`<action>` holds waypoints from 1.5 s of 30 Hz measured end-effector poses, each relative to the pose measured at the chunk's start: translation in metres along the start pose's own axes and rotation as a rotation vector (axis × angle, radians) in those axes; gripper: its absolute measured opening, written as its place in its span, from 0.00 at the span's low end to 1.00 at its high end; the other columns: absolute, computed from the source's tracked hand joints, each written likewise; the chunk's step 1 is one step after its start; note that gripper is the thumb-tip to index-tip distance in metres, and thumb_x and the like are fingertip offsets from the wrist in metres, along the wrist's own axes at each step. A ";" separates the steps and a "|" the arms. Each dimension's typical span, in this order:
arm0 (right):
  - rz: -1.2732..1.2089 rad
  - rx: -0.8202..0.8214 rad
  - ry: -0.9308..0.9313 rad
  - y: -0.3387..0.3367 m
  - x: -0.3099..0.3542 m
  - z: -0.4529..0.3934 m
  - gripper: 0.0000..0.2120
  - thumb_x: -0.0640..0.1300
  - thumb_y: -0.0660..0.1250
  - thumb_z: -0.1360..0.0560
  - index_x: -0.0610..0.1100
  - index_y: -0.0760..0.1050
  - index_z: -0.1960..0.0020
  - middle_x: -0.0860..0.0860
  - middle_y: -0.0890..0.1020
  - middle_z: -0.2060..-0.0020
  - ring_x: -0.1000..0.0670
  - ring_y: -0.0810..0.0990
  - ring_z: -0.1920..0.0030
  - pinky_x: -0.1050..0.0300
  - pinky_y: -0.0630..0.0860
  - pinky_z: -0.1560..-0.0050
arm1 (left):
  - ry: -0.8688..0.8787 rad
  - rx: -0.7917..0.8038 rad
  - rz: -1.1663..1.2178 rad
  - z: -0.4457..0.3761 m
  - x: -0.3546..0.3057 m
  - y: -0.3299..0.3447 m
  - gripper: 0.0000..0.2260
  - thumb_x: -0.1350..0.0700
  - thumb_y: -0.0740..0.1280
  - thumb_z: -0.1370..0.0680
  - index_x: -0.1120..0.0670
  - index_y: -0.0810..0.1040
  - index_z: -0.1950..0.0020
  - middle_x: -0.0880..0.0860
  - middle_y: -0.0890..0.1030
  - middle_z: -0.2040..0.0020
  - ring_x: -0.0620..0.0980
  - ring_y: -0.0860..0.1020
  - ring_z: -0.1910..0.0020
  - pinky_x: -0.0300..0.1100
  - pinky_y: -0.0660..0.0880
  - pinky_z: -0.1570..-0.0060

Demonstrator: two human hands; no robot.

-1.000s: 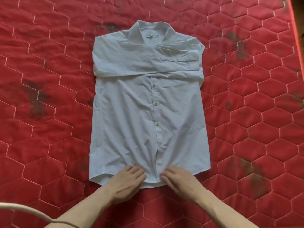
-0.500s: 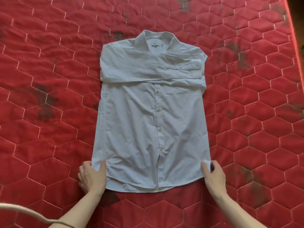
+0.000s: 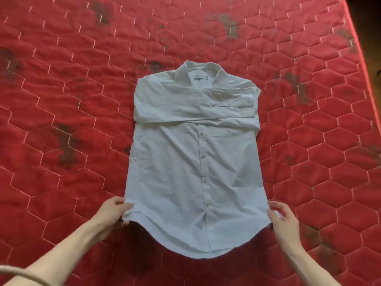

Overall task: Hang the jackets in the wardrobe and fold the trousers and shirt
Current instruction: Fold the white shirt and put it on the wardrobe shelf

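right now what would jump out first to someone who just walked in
A white shirt lies button side up in the middle of a red quilted mattress, its sleeves folded across the chest below the collar. At the near end, the left hand and right hand each pinch a bottom corner of the shirt, whose hem curves between them.

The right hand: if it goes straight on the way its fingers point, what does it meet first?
The right hand already pinches the shirt at its lower corner, so it likely meets more shirt cloth first.

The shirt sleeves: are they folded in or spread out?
Folded in. Both sleeves lie across the chest of the shirt, below the collar; neither extends onto the red quilt.
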State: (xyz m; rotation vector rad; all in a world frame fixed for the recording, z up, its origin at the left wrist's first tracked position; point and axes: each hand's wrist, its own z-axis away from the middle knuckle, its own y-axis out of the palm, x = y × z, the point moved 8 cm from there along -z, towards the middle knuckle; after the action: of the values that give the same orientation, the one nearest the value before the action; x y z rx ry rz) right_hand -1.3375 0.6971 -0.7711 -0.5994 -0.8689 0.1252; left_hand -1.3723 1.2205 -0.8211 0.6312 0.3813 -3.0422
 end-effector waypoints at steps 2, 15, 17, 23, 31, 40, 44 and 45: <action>0.019 0.017 -0.009 -0.001 0.015 -0.024 0.09 0.29 0.67 0.23 0.38 0.84 0.49 0.41 0.83 0.63 0.58 0.73 0.74 0.69 0.69 0.72 | 0.035 0.012 0.052 -0.007 -0.028 -0.004 0.06 0.66 0.69 0.20 0.62 0.77 0.57 0.56 0.75 0.69 0.47 0.72 0.76 0.36 0.68 0.79; -0.213 0.216 0.060 0.045 0.120 -0.181 0.04 0.43 0.71 0.20 0.43 0.83 0.51 0.47 0.89 0.51 0.58 0.87 0.59 0.62 0.72 0.60 | -0.022 0.005 0.726 -0.069 -0.157 -0.013 0.09 0.64 0.59 0.20 0.61 0.79 0.50 0.54 0.86 0.66 0.48 0.86 0.68 0.33 0.78 0.73; -0.174 0.160 0.024 0.052 0.122 -0.200 0.06 0.43 0.72 0.20 0.40 0.84 0.51 0.45 0.89 0.53 0.57 0.86 0.62 0.58 0.75 0.52 | -0.017 -0.010 0.766 -0.077 -0.166 -0.010 0.09 0.65 0.60 0.21 0.61 0.79 0.49 0.55 0.86 0.65 0.48 0.86 0.67 0.33 0.78 0.73; 0.054 0.014 -0.019 0.062 0.120 -0.212 0.19 0.55 0.77 0.27 0.38 0.81 0.61 0.53 0.78 0.69 0.52 0.73 0.65 0.54 0.69 0.62 | -0.058 -0.225 0.723 -0.101 -0.164 -0.010 0.09 0.58 0.59 0.18 0.58 0.77 0.52 0.57 0.85 0.60 0.50 0.84 0.70 0.37 0.78 0.72; 0.066 0.110 -0.326 0.071 0.169 -0.205 0.04 0.45 0.73 0.21 0.45 0.82 0.52 0.53 0.82 0.62 0.55 0.77 0.62 0.64 0.73 0.62 | 0.601 -0.445 -0.720 -0.098 -0.240 0.006 0.18 0.35 0.69 0.23 0.49 0.80 0.45 0.52 0.73 0.44 0.56 0.72 0.41 0.55 0.71 0.40; 0.734 -0.154 -0.797 0.086 0.180 -0.199 0.11 0.46 0.69 0.20 0.42 0.80 0.41 0.44 0.81 0.46 0.38 0.78 0.49 0.40 0.75 0.50 | 0.744 -0.519 -0.893 -0.112 -0.245 0.003 0.13 0.53 0.65 0.17 0.55 0.75 0.60 0.50 0.73 0.63 0.58 0.73 0.56 0.53 0.64 0.52; 0.866 0.004 -1.114 0.133 0.202 -0.178 0.16 0.51 0.67 0.20 0.44 0.79 0.36 0.48 0.82 0.45 0.42 0.77 0.44 0.47 0.71 0.43 | 0.987 -0.503 -0.936 -0.098 -0.259 0.023 0.06 0.59 0.71 0.20 0.56 0.79 0.56 0.54 0.81 0.58 0.59 0.76 0.59 0.51 0.66 0.55; 0.874 0.020 -1.141 0.141 0.205 -0.177 0.13 0.50 0.68 0.20 0.45 0.79 0.39 0.48 0.81 0.48 0.42 0.77 0.46 0.48 0.70 0.45 | 1.040 -0.470 -0.939 -0.094 -0.263 0.029 0.04 0.60 0.70 0.20 0.56 0.80 0.55 0.53 0.82 0.57 0.60 0.77 0.59 0.50 0.66 0.55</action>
State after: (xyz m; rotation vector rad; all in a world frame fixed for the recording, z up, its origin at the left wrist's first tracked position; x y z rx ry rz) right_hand -1.0528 0.8056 -0.7956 -0.8608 -1.6295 1.3675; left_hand -1.0918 1.2050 -0.8080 2.4736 1.7209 -2.6638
